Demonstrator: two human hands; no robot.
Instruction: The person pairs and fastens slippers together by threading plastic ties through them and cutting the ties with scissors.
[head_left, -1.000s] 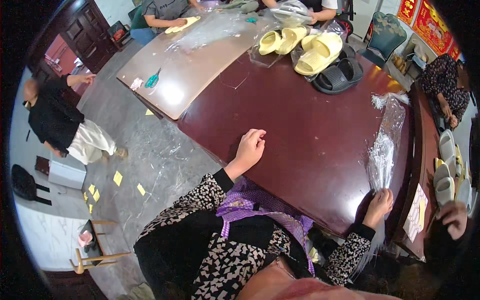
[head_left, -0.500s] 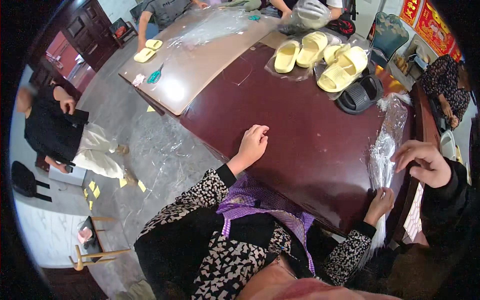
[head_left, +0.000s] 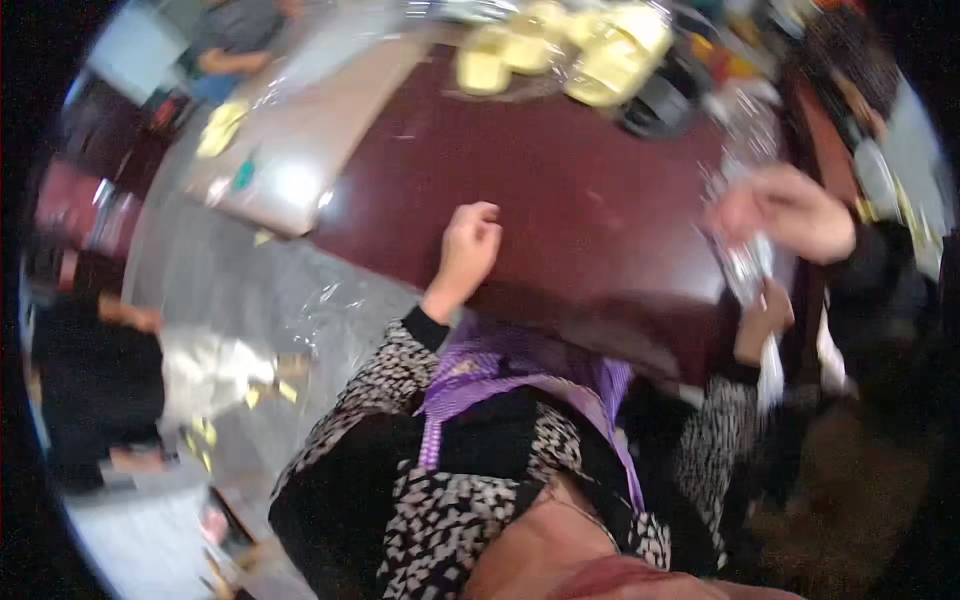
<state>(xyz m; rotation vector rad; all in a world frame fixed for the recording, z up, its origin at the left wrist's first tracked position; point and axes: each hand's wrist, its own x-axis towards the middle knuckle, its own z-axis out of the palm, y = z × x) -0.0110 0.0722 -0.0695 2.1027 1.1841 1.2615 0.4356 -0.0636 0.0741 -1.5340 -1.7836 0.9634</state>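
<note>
Wearer's clothing: a patterned black-and-white top with a purple apron (head_left: 480,375) filled the lower middle of the view.
Left hand: the left hand (head_left: 468,248) lay on the dark red desk (head_left: 590,190) near its front edge, the forearm reaching up from the lower centre; the fingers were curled into a loose fist, knuckles upward, with nothing seen in its grasp.
Right hand: the right hand (head_left: 765,312) was at the desk's right front corner, wrist bent, fingers closed around a strip of clear plastic film (head_left: 748,262); blur hid the finer detail of the grip.
Plastic film: it ran from the right hand up along the desk's right edge, crinkled and shiny, with its lower end hanging below the hand.
Second person: another person's hand (head_left: 790,208), in a dark sleeve, came in from the right and was held just above the film, fingers part bent; contact could not be told.
Far end of desk: yellow slippers (head_left: 560,50) lay grouped there, with a black one (head_left: 655,100) just beside them.
Far left: a lighter table (head_left: 300,150) stood next to the desk.
</note>
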